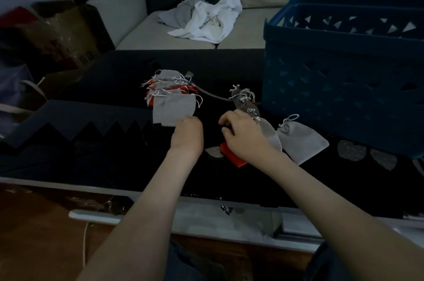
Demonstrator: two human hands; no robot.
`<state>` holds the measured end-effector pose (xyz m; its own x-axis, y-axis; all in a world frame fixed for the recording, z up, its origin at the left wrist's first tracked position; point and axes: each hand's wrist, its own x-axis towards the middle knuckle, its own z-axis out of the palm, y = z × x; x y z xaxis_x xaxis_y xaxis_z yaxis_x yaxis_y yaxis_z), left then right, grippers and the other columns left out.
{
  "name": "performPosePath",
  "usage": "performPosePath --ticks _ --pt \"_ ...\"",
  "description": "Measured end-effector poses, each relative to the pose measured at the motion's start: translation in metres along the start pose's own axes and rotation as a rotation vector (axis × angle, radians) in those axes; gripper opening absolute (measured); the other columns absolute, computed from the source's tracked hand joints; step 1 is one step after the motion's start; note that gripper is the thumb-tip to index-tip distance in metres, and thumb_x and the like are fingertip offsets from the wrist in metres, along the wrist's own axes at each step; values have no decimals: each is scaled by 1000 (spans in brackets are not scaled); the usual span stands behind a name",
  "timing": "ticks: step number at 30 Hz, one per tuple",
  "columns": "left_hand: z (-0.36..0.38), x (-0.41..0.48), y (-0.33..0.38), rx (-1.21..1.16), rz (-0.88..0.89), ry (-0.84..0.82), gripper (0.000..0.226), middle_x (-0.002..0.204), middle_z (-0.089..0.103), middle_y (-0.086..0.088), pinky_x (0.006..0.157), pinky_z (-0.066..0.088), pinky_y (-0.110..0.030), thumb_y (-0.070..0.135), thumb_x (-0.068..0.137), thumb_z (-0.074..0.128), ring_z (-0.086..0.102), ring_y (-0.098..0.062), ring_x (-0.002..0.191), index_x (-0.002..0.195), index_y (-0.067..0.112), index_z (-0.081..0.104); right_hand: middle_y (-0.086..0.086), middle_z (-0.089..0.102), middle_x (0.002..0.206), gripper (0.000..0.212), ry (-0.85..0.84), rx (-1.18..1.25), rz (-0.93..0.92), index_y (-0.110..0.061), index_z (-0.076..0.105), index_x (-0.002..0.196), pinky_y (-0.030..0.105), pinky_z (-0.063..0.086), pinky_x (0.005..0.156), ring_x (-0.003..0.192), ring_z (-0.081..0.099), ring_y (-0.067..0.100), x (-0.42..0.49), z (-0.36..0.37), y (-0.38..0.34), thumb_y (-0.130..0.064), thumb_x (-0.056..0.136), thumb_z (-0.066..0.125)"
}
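**A:** Forearms come in from the bottom edge, both bare. What is the left hand doing?

**B:** Its knuckles sit against the lower edge of the front pouch, a gray one. The fingers are curled under and hidden, so I cannot tell whether they pinch the cloth or only touch it.

**A:** Where does that pouch lie?

**B:** Flat on the black mat, mid-table, at the near end of a pile of pouches, gray and red with white drawstrings.

**A:** And the right hand?

**B:** Just beside the left, fingers curled, thumb forward. It lies over the nearest of a row of pouches, and a red piece pokes out beneath the wrist. Whether it grips anything I cannot tell.

**A:** Further out?

**B:** A loose pouch lies just right of that hand. Silver leaf shapes lie flat on the mat nearby. A blue basket stands at the right, close behind the row. Beyond the table, a white cloth lies crumpled on a sofa.
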<state>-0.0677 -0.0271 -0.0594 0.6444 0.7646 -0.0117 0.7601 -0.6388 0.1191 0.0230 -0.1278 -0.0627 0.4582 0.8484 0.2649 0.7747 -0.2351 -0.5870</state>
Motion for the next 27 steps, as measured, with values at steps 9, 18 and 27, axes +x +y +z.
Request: performPosePath --ticks 9,18,27 --pt "-11 -13 5 -151 70 469 19 101 60 -15 61 41 -30 2 95 46 59 -29 89 112 1 54 -4 56 98 17 -15 181 119 -14 63 106 16 34 81 94 52 10 1 -7 0 -22 93 55" --pt "-32 -54 47 -644 571 346 12 94 61 8 75 50 -22 14 90 57 57 -3 90 101 19 56 10 68 82 29 -35 1618 544 -5 62 93 32 54 80 84 67 19 -4 -53 -13 -31 97 50" --pt "-46 -41 52 -1223 -205 -63 47 64 60 1 65 46 -27 45 99 38 57 -13 62 70 15 59 14 68 111 34 -77 1374 529 -6 56 124 35 57 78 96 68 24 -28 -72 8 -10 90 57"
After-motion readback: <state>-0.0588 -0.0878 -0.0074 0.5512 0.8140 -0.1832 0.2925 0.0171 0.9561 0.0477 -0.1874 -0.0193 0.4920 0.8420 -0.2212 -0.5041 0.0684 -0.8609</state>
